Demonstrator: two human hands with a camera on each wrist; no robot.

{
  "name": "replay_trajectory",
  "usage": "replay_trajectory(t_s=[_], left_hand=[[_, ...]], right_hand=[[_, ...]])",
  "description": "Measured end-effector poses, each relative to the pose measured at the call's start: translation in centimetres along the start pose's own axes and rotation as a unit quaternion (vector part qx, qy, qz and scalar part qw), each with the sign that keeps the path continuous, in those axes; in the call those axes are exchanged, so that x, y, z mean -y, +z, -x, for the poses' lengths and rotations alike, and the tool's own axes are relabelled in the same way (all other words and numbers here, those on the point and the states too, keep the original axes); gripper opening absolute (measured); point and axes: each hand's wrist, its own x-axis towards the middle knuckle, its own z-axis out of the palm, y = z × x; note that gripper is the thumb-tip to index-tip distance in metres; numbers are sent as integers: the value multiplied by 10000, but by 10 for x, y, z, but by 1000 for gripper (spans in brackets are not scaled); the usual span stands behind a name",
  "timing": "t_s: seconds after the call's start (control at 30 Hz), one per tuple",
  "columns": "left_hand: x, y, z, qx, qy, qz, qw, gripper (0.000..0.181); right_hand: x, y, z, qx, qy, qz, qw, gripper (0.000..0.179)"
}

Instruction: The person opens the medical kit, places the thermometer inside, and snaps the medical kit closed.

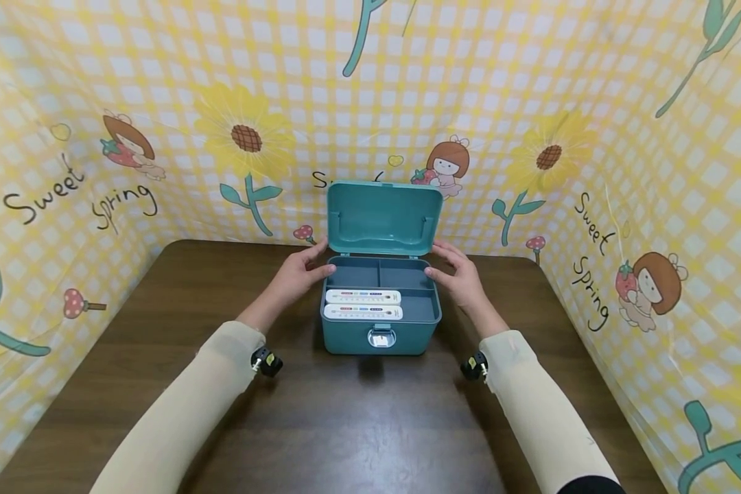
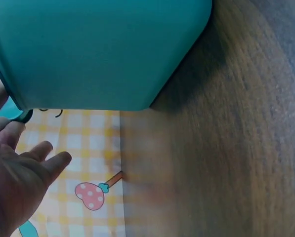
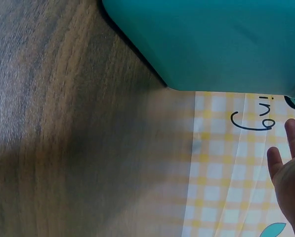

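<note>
A teal plastic box [image 1: 379,337] stands on the table with its lid [image 1: 384,216] raised at the back. Across the front of its grey divided tray [image 1: 407,274] lie two white, flat, thermometer-like strips [image 1: 363,304] with printed scales and coloured marks. At the left rear corner is my left hand [image 1: 298,276], thumb at the rim and fingers reaching beside the lid's base. My right hand [image 1: 462,280] mirrors it at the right rear corner. In both wrist views the visible fingers are spread and fairly straight beside the box wall [image 2: 98,54]; firm contact is hard to tell.
The dark wooden table [image 1: 370,425] extends in front of the box and to both sides. A yellow checked cloth [image 1: 358,116] with printed flowers and figures hangs behind and along both sides. A metal-look latch [image 1: 381,338] is on the box front.
</note>
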Motion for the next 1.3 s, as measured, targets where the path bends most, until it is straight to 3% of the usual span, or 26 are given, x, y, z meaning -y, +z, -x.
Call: replay_trajectory(t_s=[0.27, 0.47, 0.6, 0.8, 1.07, 1.3], left_hand=[[-8, 0, 6, -126, -293, -338, 9989, 70], [-8, -3, 11, -55, -164, -321, 9993, 72], [-8, -4, 14, 119, -150, -221, 9996, 79], [-9, -3, 18, 318, -158, -133, 9993, 84], [-12, -3, 26, 584, -233, -209, 9978, 88], [-14, -6, 32, 642, -58, -259, 9976, 75]], right_hand=[[6, -13, 1, 456, 75, 372, 9982, 58], [12, -22, 4, 970, -4, 464, 9942, 64], [17, -26, 7, 1121, -26, 410, 9928, 57], [23, -29, 11, 1287, 134, 284, 9912, 52], [29, -32, 19, 1357, 138, 228, 9904, 64], [30, -33, 26, 1383, 20, 194, 9902, 75]])
